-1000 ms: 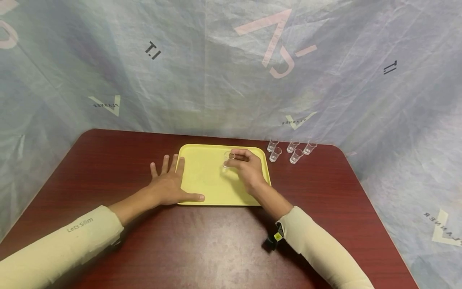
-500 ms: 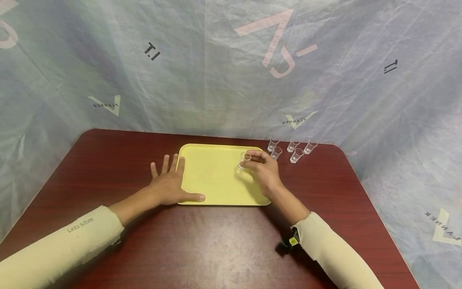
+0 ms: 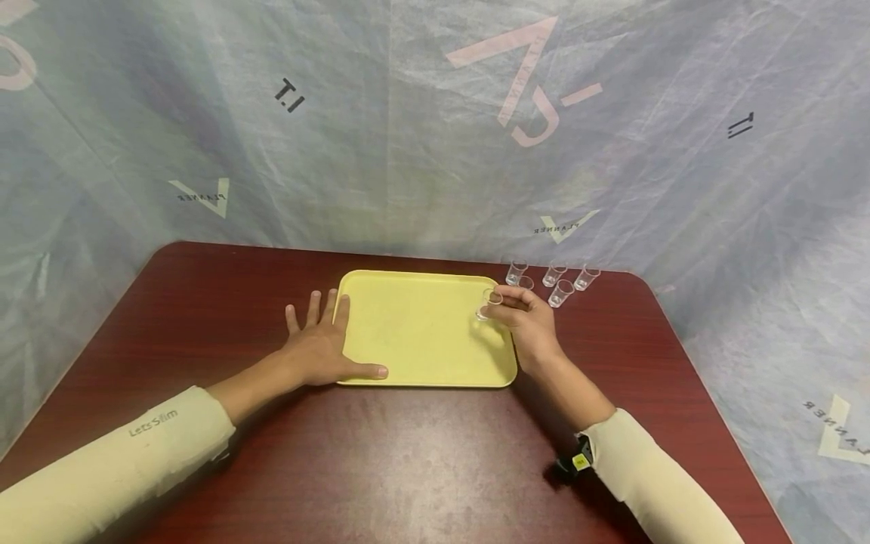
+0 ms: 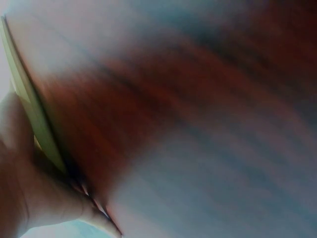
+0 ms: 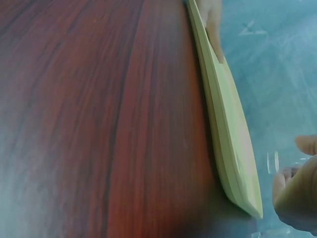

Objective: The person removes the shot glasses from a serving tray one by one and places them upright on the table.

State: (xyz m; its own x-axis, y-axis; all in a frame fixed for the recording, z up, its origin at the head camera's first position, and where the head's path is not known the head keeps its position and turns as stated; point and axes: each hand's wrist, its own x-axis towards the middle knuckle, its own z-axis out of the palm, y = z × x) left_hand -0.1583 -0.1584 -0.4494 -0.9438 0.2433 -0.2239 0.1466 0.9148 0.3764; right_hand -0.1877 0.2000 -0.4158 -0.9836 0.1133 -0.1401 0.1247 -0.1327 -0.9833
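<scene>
Between the thumb and fingers of my right hand [image 3: 533, 329] is a small clear shot glass [image 3: 483, 311], pinched over the right side of a yellow tray [image 3: 421, 332]. The glass stands roughly upright; whether it touches the tray I cannot tell. In the right wrist view the tray [image 5: 230, 129] runs edge-on beside the right hand [image 5: 299, 196]. My left hand [image 3: 319, 351] lies with fingers spread across the tray's left edge, its thumb along the front left corner. The left wrist view is blurred, showing part of that hand [image 4: 39, 193] against the tray rim [image 4: 32, 106].
Several more clear shot glasses [image 3: 561, 293] are grouped on the table to the right of the tray, one partly behind the right hand. The dark red wooden table [image 3: 421, 461] ends at a hanging grey printed sheet [image 3: 381, 151].
My right hand has moved rightward over the tray with the shot glass, from near its middle to its right side. The left hand has stayed in place.
</scene>
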